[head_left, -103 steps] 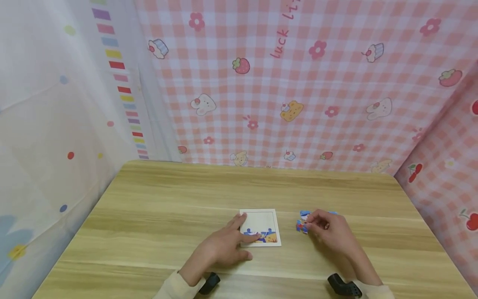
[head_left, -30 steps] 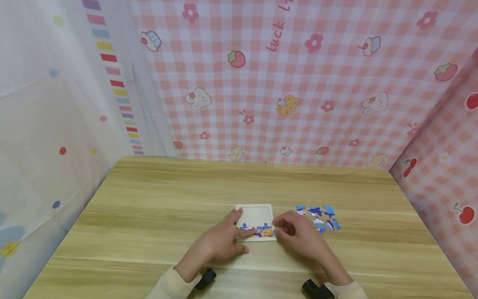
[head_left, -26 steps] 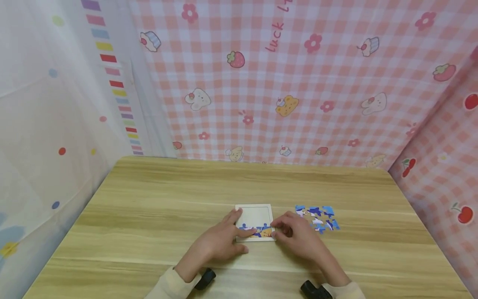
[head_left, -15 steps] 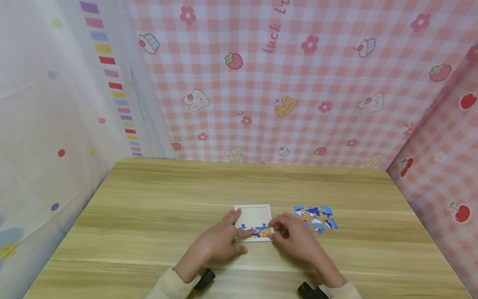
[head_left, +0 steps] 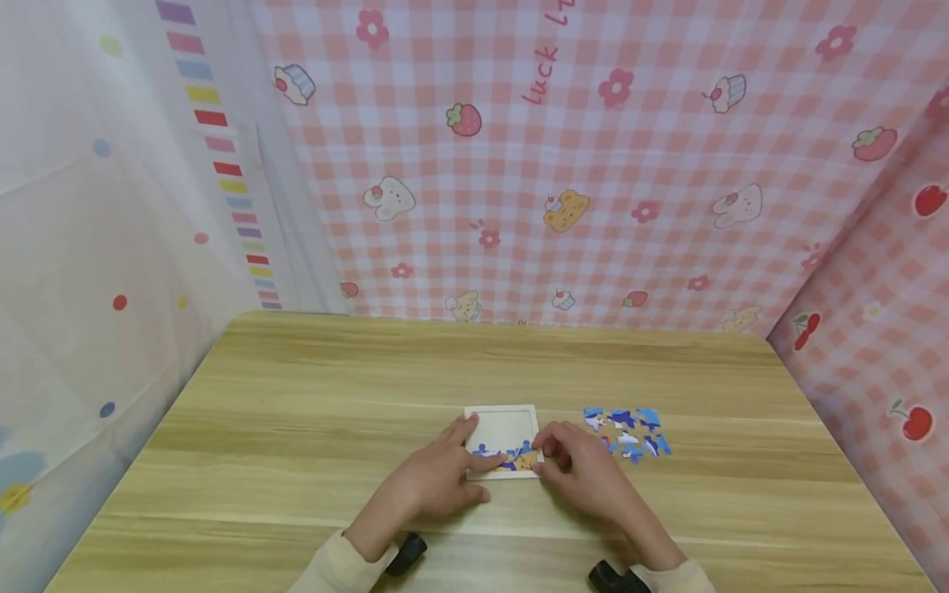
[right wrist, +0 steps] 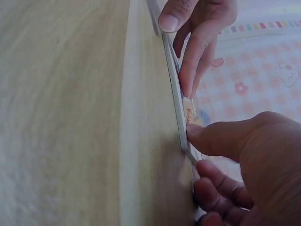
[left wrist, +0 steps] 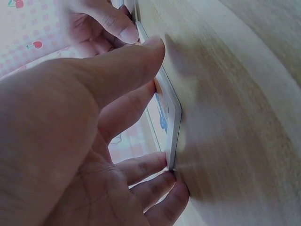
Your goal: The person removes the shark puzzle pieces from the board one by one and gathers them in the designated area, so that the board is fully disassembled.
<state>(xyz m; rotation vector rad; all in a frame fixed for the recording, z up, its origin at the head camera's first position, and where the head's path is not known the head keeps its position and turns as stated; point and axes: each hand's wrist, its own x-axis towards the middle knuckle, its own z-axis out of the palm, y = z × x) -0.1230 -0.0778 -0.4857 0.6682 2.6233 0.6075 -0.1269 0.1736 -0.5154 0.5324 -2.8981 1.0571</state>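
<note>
A small white puzzle tray [head_left: 502, 422] lies on the table with joined jigsaw pieces [head_left: 524, 464] along its near side, blue, white and orange. My left hand [head_left: 437, 478] lies over its left side. One finger reaches across the pieces and hides part of them; the thumb sits off the near edge. My right hand [head_left: 582, 471] grips the tray's right edge between curled thumb and forefinger. In the right wrist view, that thumb [right wrist: 207, 135] rests on the rim near a corner. The left wrist view shows left fingertips [left wrist: 160, 162] touching the tray's edge.
Several loose jigsaw pieces [head_left: 628, 441], blue, white and purple with some red, lie in rows right of the tray, partly behind my right hand. The wood-grain table [head_left: 334, 395] meets a pink checked cloth [head_left: 460, 247] at the back.
My right hand has left the loose pieces and come left to the tray's right edge. Over the last second it shifts only slightly. The left hand keeps its place on the tray.
</note>
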